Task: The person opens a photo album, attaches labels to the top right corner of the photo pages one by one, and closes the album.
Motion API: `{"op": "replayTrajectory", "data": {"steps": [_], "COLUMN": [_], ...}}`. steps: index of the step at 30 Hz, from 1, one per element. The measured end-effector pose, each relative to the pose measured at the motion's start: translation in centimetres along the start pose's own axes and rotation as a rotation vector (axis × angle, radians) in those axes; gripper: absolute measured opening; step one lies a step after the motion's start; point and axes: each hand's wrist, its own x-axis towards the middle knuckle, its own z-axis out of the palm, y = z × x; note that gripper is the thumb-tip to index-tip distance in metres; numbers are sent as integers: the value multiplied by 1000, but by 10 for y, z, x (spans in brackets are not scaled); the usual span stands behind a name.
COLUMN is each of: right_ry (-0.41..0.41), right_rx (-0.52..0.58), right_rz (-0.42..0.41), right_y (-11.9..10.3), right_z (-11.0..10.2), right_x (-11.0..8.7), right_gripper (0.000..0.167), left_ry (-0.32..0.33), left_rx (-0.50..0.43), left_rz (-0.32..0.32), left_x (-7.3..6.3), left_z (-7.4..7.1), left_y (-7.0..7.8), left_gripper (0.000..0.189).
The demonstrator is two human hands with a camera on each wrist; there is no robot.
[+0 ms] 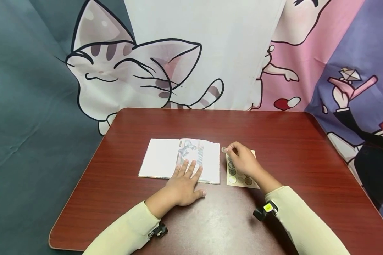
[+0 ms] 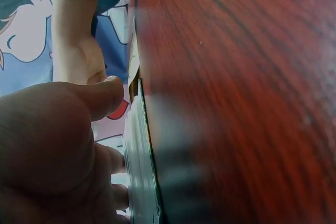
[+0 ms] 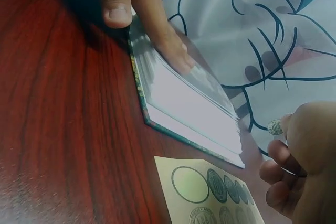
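My left hand (image 1: 184, 187) rests with spread, straight fingers on the lower part of an open notebook (image 1: 161, 157). A faint grey-blue picture (image 1: 190, 151) shows on its right-hand page, partly hidden by the fingertips. My right hand (image 1: 244, 161) pinches a small round sticker (image 3: 275, 127) between thumb and finger, close to the notebook's right edge. Under that hand lies a cream sticker sheet (image 1: 237, 173) with rows of dark round printed stickers. In the right wrist view, one circle (image 3: 190, 184) at the sheet's corner is plain pale yellow. The hand covers much of the sheet.
Everything lies on a reddish-brown wooden table (image 1: 115, 198) with rounded corners. Behind it hangs a cloth backdrop (image 1: 236, 53) with cartoon cats. Small black wrist cameras sit at both sleeve cuffs, the right one (image 1: 260, 213) just above the tabletop.
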Motion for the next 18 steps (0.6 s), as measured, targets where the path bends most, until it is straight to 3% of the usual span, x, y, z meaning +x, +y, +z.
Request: {"op": "replayTrajectory", "data": {"steps": [18], "right_ry": [-52], "right_rx": [-21], "right_rz": [-23], "right_y": [-3], "right_z": [20], "right_x": [32], "right_gripper": [20], "left_ry": [-2], "left_rx": [28], "left_rz": [-14], "left_x": [0], "left_z": [1], "left_y": [0], "left_gripper": [89]}}
